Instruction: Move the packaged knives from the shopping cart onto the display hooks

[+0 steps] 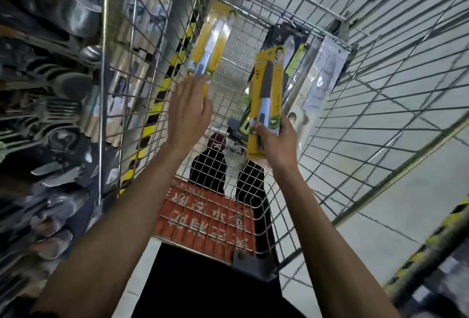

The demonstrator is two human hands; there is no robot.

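Packaged knife (267,89) is gripped by right hand (278,145), while left hand (189,112), fingers straight, hides base of second pack (212,38).

A shop: wire shopping cart (253,206), hung kitchen utensils (50,84).

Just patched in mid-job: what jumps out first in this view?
The right hand grips a yellow carded knife package upright in the silver wire shopping cart, centre frame. The open left hand is at the foot of a second yellow knife package leaning on the cart's left wall. A clear plastic pack leans at its far end.
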